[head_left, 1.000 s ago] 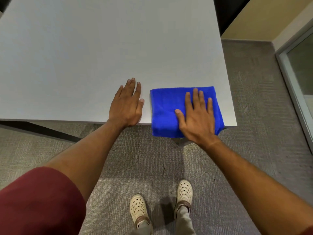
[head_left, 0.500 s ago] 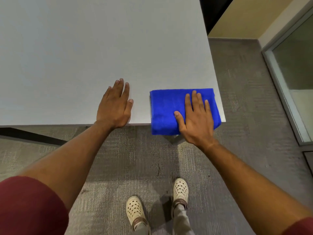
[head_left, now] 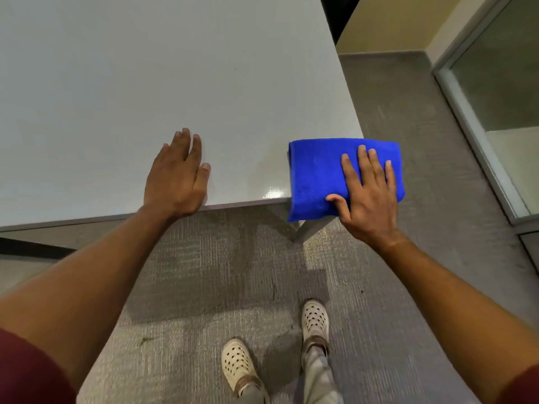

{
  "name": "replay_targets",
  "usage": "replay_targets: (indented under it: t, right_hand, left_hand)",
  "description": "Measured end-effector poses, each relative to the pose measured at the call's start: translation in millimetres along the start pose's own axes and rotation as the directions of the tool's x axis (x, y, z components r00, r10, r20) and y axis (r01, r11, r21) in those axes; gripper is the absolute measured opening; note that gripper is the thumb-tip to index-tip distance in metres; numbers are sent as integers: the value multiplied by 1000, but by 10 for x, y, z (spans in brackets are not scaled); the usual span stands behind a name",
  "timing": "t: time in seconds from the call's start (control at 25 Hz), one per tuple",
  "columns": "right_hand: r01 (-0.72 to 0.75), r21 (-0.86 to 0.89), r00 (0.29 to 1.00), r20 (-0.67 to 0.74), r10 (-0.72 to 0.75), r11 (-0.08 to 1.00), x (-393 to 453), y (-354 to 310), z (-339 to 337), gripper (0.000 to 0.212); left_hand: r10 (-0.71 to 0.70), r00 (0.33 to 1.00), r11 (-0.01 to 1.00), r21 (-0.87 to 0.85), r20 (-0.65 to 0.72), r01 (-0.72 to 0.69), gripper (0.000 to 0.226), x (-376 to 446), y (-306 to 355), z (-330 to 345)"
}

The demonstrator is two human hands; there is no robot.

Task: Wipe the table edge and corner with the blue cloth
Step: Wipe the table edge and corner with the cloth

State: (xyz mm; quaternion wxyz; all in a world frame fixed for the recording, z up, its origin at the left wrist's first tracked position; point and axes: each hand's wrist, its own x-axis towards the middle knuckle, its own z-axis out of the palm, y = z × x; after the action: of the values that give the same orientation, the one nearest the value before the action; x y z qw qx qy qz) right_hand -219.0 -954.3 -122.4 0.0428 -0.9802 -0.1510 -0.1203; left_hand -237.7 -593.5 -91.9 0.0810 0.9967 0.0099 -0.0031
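No readable writing. Right hand flat, fingers spread, palm pressing folded blue cloth over table near right corner, cloth overhanging both edges. Left hand flat, open, empty, resting at near edge.

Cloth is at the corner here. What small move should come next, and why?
Probably draw the right hand and cloth left along the near edge toward the left hand: the cloth already wraps the table corner, overhanging both edges.
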Motion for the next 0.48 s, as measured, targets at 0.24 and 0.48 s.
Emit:
replay_targets:
  t: [0.24, 0.48]
  right_hand:
    - [-89, 163, 987, -118, 109, 983, -89, 40, 175, 72]
    - [166, -89, 955, -236, -183, 982, 3, -549, 267, 68]
  left_hand:
    - [12, 1000, 999, 30, -21, -11, 61, 25, -1, 40]
    - [14, 999, 998, 55, -35, -12, 64, 53, -11, 78]
